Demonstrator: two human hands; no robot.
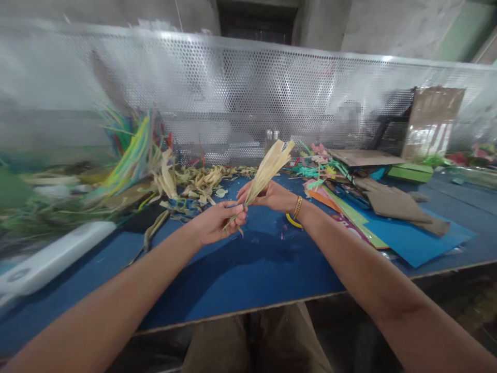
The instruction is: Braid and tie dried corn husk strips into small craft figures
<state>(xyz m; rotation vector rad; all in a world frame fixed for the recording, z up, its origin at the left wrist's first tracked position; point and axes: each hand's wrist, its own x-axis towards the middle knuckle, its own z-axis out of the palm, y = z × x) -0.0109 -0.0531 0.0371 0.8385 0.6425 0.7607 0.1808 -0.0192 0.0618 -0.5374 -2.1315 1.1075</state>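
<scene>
A pale yellow bunch of dried corn husk (269,168) fans upward over the blue table, its narrow end pointing down. Pinched around that narrow end is my left hand (221,220), fingers closed and a few thin strands sticking out below. My right hand (272,197), with a gold bracelet (297,208) on the wrist, holds the husk just above, its fingers curled behind and partly hidden by it. Beneath my right wrist a yellow ring (294,221) shows in part, perhaps a tape roll.
Loose dried husks (205,178) lie along the back of the blue table (248,280), before a perforated metal panel (233,88). At left are colourful strips (135,155) and a white power strip (58,256). Blue sheets (415,238) and cardboard pieces (396,199) spread at right.
</scene>
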